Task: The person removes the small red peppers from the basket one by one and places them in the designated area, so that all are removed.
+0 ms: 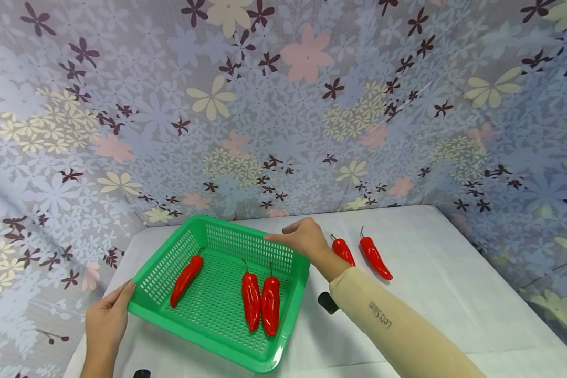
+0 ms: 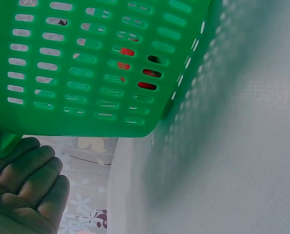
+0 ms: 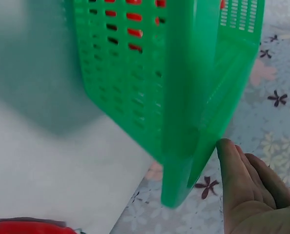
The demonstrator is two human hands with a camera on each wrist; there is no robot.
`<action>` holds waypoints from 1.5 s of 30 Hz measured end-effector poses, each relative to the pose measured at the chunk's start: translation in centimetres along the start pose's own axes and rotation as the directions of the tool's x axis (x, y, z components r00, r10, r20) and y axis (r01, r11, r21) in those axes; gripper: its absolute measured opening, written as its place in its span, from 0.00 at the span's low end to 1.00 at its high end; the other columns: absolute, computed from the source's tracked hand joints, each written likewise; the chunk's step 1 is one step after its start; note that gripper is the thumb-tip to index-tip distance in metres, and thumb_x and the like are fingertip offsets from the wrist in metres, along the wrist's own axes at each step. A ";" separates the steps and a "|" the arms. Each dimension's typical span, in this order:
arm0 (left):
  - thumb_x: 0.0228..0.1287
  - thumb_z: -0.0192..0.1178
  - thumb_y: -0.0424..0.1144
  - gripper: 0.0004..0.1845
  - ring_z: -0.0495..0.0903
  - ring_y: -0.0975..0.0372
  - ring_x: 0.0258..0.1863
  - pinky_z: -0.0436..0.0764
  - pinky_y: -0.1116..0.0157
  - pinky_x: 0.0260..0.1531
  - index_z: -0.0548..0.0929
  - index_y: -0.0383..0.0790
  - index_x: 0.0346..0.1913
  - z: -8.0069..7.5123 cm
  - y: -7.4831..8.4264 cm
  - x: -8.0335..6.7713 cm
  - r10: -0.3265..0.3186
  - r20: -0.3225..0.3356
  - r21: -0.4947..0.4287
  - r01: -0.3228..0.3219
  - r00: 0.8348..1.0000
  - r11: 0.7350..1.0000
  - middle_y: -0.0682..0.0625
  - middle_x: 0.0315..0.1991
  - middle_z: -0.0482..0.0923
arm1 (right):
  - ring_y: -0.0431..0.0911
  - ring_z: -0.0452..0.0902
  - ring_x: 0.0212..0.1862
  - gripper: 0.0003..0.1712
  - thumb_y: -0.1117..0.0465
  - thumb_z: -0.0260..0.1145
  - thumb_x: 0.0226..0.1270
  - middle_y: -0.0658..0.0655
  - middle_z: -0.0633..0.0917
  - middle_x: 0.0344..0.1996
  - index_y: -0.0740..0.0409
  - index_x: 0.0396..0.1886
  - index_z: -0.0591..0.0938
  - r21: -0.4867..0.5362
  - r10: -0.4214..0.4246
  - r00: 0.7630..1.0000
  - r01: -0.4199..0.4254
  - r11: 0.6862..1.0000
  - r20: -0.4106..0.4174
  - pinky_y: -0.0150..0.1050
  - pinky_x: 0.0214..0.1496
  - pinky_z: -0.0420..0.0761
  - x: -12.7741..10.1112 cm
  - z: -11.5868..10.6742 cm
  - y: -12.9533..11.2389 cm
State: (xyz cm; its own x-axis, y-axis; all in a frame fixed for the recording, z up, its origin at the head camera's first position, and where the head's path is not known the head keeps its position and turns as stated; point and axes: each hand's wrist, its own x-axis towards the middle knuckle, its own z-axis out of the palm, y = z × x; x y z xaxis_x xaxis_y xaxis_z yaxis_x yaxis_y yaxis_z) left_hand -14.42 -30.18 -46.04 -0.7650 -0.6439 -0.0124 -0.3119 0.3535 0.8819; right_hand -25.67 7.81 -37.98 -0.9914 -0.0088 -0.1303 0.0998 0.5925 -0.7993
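A green plastic basket (image 1: 217, 357) with slotted walls sits tilted, its near left corner pinched by my left hand (image 1: 107, 317). The left thumb lies on top of the rim and the fingers show beneath the corner in the left wrist view. Inside are three red chili peppers: one chili (image 1: 186, 281) at left, and a pair, one chili (image 1: 251, 302) next to another chili (image 1: 271, 305), at right. My right hand (image 1: 304, 239) is at the basket's far right corner, fingers extended. In the right wrist view its fingertips (image 3: 226, 144) are right at the rim.
Two more red chili peppers lie on the white-covered table (image 1: 430, 294): one chili (image 1: 343, 251) partly behind the right forearm, another chili (image 1: 375, 258) farther right. A black object (image 1: 328, 303) is beside the basket, another black object (image 1: 142, 373) at the near edge. Floral cloth (image 1: 283, 131) rises behind.
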 end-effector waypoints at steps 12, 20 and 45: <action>0.74 0.52 0.60 0.34 0.68 0.39 0.67 0.67 0.42 0.57 0.79 0.32 0.63 0.0 -0.1 0.1 0.012 -0.009 0.007 -0.012 1.000 1.000 0.34 0.59 0.76 | 0.43 0.79 0.27 0.30 0.36 0.81 0.47 0.52 0.86 0.25 0.61 0.29 0.90 -0.119 -0.023 0.988 0.042 0.992 0.154 0.38 0.31 0.79 -1.4 2.5 -1.1; 0.74 0.52 0.60 0.33 0.71 0.40 0.65 0.69 0.47 0.50 0.80 0.33 0.62 0.0 -0.2 0.2 0.029 -0.016 0.025 -0.029 0.999 0.999 0.35 0.58 0.78 | 0.39 0.66 0.16 0.39 0.34 0.80 0.48 0.48 0.71 0.07 0.48 0.04 0.64 -0.265 0.081 0.961 -0.008 0.964 0.265 0.33 0.20 0.63 -1.5 4.3 -1.6; 0.74 0.53 0.58 0.31 0.68 0.39 0.67 0.66 0.41 0.60 0.80 0.32 0.62 0.0 -0.1 0.3 0.040 -0.004 -0.004 -0.040 0.999 0.999 0.35 0.58 0.77 | 0.54 0.88 0.39 0.37 0.45 0.80 0.56 0.64 0.88 0.33 0.77 0.45 0.83 0.079 0.215 0.872 -0.276 0.958 0.440 0.42 0.39 0.86 -1.3 5.6 -4.0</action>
State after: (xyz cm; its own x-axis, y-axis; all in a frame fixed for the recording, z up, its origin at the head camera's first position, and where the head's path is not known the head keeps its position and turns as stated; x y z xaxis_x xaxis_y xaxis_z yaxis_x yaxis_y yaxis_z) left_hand -14.61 -30.37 -46.19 -0.7748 -0.6318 0.0246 -0.2787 0.3762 0.8837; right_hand -24.28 0.97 -37.92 -0.8059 -0.2352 -0.5433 0.3756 0.5062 -0.7763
